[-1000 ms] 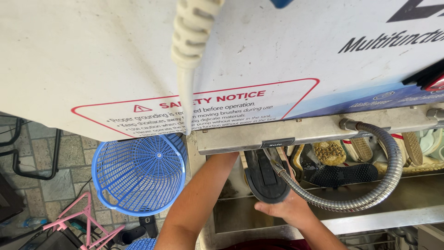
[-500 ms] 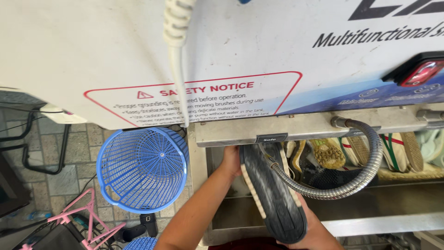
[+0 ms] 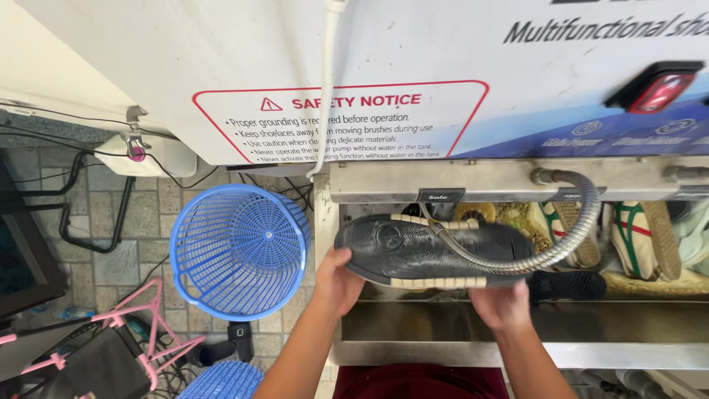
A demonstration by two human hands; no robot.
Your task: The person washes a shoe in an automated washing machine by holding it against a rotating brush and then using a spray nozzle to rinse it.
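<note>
Both hands are holding a dark-soled shoe point(image 3: 428, 251) sideways, sole up, over the steel trough point(image 3: 517, 332) of a shoe-washing machine: the left hand point(image 3: 338, 279) is clamped on the rounded end at the left, thumb over the sole, and the right hand point(image 3: 501, 304) is gripping the near edge toward the right end, fingers tucked under so their hold is partly hidden. The shoe is sitting just below the machine's front ledge point(image 3: 458, 181), with a flexible metal hose point(image 3: 569, 236) curving down from a fitting on the right and lying across the sole. As a judgement, the wet-looking rubber is likely to be slippery, so the shoe may be twisting out of the left grip and dropping into the trough; the hose, touching the sole, could be snagging it or swinging its nozzle aside if the shoe turns. Behind the shoe, toward the far side, more footwear is crowding the tank: a pair of pale sneakers with green and red stripes point(image 3: 635, 236) at the right, a yellowish brush-like piece point(image 3: 509, 218), and a black sole point(image 3: 569, 284) just right of the right hand, all leaving little free room. To the left, on the paved floor, a blue plastic basket point(image 3: 240, 251) is standing near the machine, with a pink frame point(image 3: 140, 325) nearer still, and a white cable point(image 3: 325, 89) is hanging down the machine's panel
</note>
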